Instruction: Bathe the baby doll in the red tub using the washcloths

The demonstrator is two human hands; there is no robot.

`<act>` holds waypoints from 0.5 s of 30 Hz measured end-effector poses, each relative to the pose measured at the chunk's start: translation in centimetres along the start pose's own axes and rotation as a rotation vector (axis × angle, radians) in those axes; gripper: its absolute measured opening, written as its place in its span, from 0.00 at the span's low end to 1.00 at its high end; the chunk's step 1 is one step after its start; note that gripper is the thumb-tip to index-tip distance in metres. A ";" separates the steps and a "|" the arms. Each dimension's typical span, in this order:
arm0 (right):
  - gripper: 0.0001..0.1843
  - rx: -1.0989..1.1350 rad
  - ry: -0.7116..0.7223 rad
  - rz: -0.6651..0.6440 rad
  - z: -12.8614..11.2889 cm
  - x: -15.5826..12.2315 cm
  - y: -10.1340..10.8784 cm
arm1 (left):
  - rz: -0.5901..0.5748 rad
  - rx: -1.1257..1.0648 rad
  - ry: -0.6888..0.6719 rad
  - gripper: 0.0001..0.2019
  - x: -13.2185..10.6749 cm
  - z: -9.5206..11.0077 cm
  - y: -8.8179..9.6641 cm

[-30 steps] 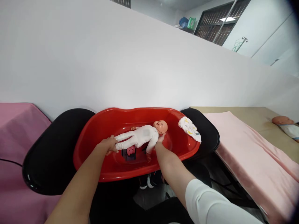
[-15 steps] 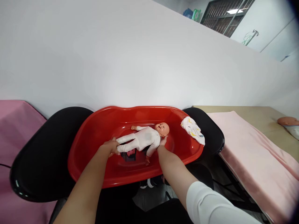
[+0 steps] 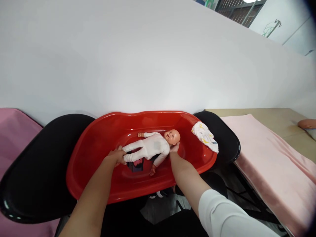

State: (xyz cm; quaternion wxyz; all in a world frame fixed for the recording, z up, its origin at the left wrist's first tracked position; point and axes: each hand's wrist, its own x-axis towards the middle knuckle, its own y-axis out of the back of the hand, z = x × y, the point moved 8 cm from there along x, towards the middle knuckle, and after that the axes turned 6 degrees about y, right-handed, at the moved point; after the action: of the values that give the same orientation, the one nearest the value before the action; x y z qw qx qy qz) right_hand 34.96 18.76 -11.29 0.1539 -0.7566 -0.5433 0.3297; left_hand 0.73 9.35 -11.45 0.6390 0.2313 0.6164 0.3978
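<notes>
A baby doll with a white cloth body lies face up over the inside of a red baby bathtub, its head to the right. My left hand is closed around the doll's feet. Behind the doll's neck and shoulder sits my right hand, its fingers partly hidden under the head. One doll arm hangs down toward the near wall of the tub. Below the doll, a dark printed picture shows on the tub floor.
A white patterned cloth drapes over the tub's right rim. Black chairs flank the tub on both sides. On the right stands a bed with a pink sheet, and another doll lies at its far end. A white wall rises behind.
The view has shifted slightly. The doll's hanging arm has swung a little to the left, and its head has turned slightly. Both hands keep their places on the doll.
</notes>
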 end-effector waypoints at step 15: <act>0.33 0.053 -0.284 -0.118 -1.1 7.1 3.4 | 0.024 0.047 -0.015 0.25 0.7 0.4 -0.4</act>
State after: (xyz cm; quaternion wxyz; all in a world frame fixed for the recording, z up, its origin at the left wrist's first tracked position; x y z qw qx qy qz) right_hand 39.55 24.17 -14.84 0.1146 -0.6646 -0.5943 0.4381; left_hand 1.21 9.70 -12.14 0.6332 0.2565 0.6180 0.3890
